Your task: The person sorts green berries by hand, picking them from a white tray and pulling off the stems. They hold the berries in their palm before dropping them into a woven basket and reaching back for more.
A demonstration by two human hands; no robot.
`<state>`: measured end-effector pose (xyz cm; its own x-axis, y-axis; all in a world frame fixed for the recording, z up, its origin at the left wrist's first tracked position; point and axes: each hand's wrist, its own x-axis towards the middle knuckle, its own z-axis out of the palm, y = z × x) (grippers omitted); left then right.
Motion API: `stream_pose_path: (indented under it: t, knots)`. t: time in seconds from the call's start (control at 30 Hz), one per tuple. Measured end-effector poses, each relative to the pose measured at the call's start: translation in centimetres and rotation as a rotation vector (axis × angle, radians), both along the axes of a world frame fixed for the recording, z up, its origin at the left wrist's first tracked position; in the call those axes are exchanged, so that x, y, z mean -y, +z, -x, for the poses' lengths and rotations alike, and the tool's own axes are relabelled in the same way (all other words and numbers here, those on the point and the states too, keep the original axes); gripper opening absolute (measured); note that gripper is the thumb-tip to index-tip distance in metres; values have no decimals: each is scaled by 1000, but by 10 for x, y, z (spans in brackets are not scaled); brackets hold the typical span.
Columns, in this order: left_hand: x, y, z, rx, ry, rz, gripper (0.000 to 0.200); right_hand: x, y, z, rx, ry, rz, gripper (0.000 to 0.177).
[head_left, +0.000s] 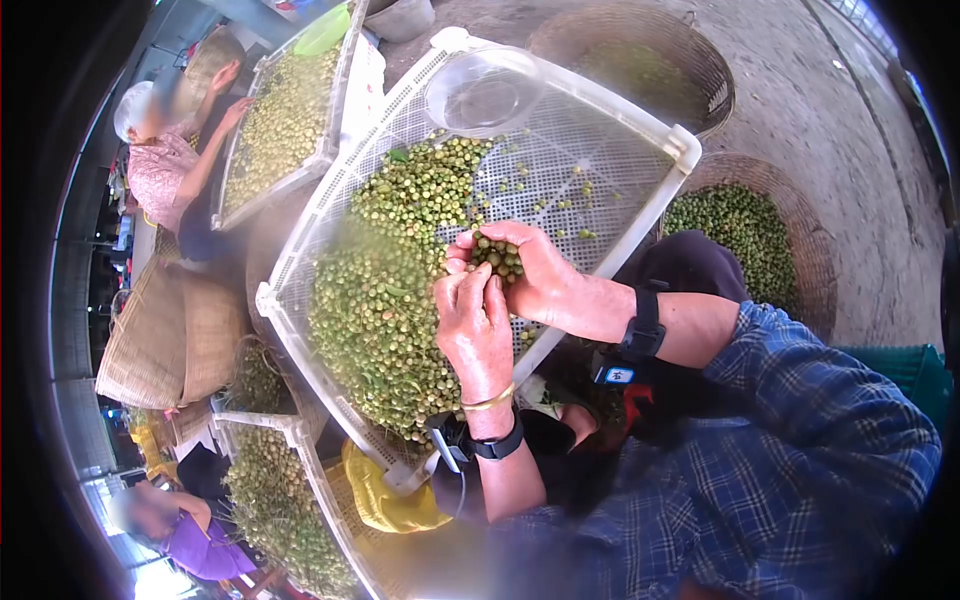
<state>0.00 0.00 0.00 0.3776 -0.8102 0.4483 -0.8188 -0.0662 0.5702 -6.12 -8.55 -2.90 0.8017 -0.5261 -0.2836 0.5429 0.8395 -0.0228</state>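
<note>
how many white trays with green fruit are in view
3: the central tray mid-picture, the second tray at upper left, the third tray at lower left; others may be hidden

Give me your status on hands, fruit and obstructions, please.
Right hand cupping green fruits; left hand at that handful. Loose fruits on white tray. Nothing visibly blocking either hand.

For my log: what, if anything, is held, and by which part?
A handful of round green fruits, cupped by their sides in the right hand; the left hand overlaps the handful's edge.
</note>
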Motion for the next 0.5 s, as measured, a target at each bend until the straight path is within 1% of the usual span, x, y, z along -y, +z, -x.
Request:
stream_pose_path:
  t: [0.07,0.17,0.3,0.33,0.37,0.43,0.47,0.5]
  knots:
    - [0,1,-1,-30,-7,23,11,-2,5,-2,-36,-20,17,20]
    - [6,-4,5,13,-3,76,9,4,2,0,20,-29,55,21]
    - [0,-3,-2,-144,24,173,8,4,3,-3,45,-20,-79,22]
    - [0,-6,-5,-208,17,255,7,4,4,0,41,2,-76,22]
    - [-3,-6,-8,-303,10,277,6,4,7,2,28,13,-73,21]
    - [-7,3,-9,-529,83,272,6,5,12,6,0,38,-61,20]
    - [-9,6,-11,-649,135,217,6,5,13,6,-10,43,-56,20]
    - [-9,3,-12,-595,118,226,6,4,13,6,-26,60,-17,21]
